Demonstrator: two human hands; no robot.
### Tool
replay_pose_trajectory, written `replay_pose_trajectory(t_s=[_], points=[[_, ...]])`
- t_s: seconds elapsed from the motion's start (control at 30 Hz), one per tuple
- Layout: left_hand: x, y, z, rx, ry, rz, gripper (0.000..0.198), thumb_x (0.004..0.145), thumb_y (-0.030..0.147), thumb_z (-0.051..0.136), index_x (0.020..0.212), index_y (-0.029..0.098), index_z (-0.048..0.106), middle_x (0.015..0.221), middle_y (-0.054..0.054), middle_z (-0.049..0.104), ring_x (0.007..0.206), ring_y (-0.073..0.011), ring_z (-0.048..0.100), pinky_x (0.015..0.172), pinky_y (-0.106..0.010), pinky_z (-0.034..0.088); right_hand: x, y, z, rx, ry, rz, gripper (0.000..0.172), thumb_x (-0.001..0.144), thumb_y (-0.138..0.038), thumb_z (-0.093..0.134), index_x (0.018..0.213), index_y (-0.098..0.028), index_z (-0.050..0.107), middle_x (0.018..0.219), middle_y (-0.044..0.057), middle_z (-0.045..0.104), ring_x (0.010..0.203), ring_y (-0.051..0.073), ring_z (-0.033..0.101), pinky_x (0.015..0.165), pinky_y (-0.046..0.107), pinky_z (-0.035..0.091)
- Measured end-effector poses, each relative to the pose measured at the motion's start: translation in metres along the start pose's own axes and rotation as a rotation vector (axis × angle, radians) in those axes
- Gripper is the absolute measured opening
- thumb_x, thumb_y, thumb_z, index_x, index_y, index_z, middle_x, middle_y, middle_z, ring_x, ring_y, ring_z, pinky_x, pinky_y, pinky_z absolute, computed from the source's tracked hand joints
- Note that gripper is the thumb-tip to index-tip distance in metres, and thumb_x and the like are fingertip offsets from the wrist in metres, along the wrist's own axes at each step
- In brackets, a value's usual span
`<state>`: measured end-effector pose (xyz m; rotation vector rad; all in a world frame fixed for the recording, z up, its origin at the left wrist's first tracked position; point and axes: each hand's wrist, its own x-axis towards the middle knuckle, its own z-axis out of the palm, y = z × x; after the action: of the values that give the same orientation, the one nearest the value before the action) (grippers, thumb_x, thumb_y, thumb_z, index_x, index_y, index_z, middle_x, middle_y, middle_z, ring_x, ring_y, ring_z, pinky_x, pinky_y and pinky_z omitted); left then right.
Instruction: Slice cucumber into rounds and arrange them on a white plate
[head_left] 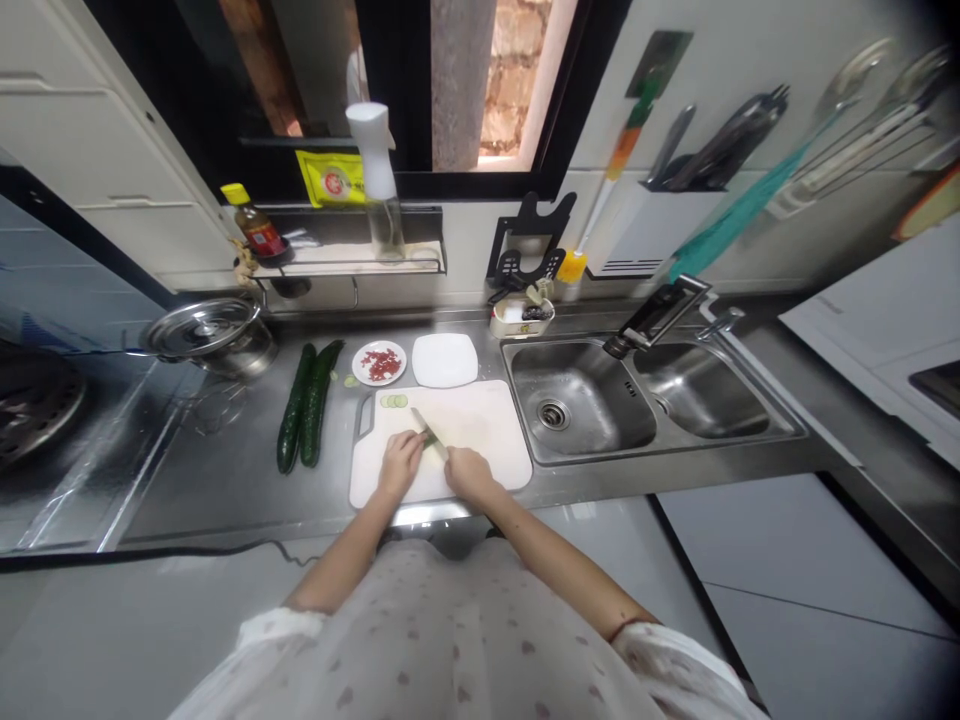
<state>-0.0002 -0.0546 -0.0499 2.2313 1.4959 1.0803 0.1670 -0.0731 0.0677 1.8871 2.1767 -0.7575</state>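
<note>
A white cutting board lies on the steel counter in front of me. My right hand is closed round the handle of a kitchen knife, whose blade points away to the upper left. My left hand presses its fingertips together on a small green piece of cucumber beside the blade; fingers and knife hide part of it. Several round cucumber slices rest at the board's far left corner. Left of the board lie two whole cucumbers side by side.
Behind the board stand a small plate with chopped red bits and a white square plate. To the right is a double sink with a faucet. A lidded steel pot stands far left. A wall shelf holds bottles.
</note>
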Motion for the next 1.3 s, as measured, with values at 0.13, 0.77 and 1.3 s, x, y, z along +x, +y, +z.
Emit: replay_pose_trajectory(t_s=[0.13, 0.77, 1.3], points=[[0.000, -0.001, 0.000, 0.000, -0.007, -0.001, 0.029, 0.092, 0.024, 0.045, 0.114, 0.024, 0.064, 0.103, -0.008, 0.061, 0.097, -0.0203, 0.053, 0.088, -0.038, 0.047, 0.011, -0.005, 0.000, 0.012, 0.026, -0.015, 0.032, 0.089, -0.015, 0.038, 0.111, -0.013, 0.061, 0.103, 0.014, 0.068, 0.097, 0.021, 0.063, 0.080, 0.028, 0.045], [0.000, 0.001, 0.000, -0.007, -0.007, -0.022, 0.028, 0.093, 0.025, 0.045, 0.113, 0.024, 0.065, 0.103, -0.008, 0.061, 0.098, -0.0202, 0.053, 0.089, -0.037, 0.046, -0.011, 0.004, 0.003, -0.019, -0.030, -0.004, 0.030, 0.089, -0.015, 0.037, 0.108, -0.013, 0.061, 0.101, 0.014, 0.068, 0.094, 0.022, 0.064, 0.076, 0.028, 0.046], [0.000, -0.001, 0.000, 0.001, -0.007, -0.001, 0.027, 0.092, 0.024, 0.047, 0.112, 0.023, 0.065, 0.103, -0.008, 0.061, 0.098, -0.0194, 0.053, 0.088, -0.036, 0.046, 0.007, -0.007, 0.004, -0.015, 0.010, 0.005, 0.031, 0.088, -0.013, 0.037, 0.107, -0.012, 0.062, 0.102, 0.014, 0.068, 0.095, 0.021, 0.064, 0.077, 0.028, 0.046]])
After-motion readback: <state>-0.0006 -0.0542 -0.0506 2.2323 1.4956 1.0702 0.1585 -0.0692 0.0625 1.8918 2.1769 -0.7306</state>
